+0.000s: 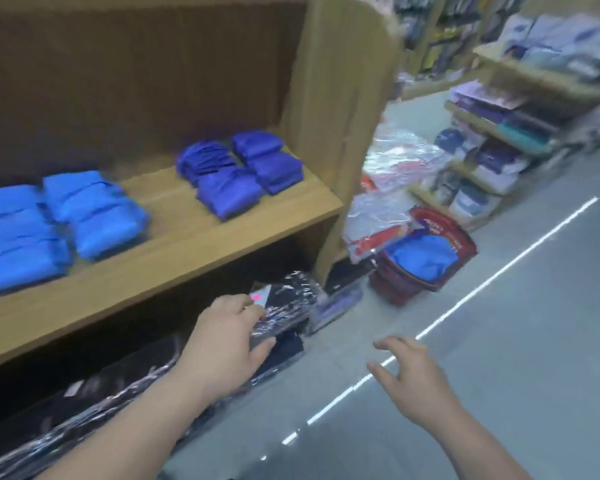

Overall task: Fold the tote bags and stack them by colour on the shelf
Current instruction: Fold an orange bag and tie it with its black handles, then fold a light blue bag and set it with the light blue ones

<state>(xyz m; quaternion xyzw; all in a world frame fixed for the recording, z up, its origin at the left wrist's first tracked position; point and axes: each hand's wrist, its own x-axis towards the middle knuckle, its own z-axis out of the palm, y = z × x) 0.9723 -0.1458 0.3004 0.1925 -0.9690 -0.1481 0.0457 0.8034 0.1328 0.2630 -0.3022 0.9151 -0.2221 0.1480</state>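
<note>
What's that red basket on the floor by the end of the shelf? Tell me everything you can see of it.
The red basket is dark red, with what look like ribbed plastic walls and blurred white lettering along its raised far rim. It stands upright on the grey floor, just past the shelf's wooden end panel. Bright blue fabric lies heaped inside it. Plastic-wrapped packs overlap its left rim.

Left hand point(222, 344) on black wrapped package point(290, 301) under shelf point(187, 237) of blue tote bags point(94, 213)
</note>
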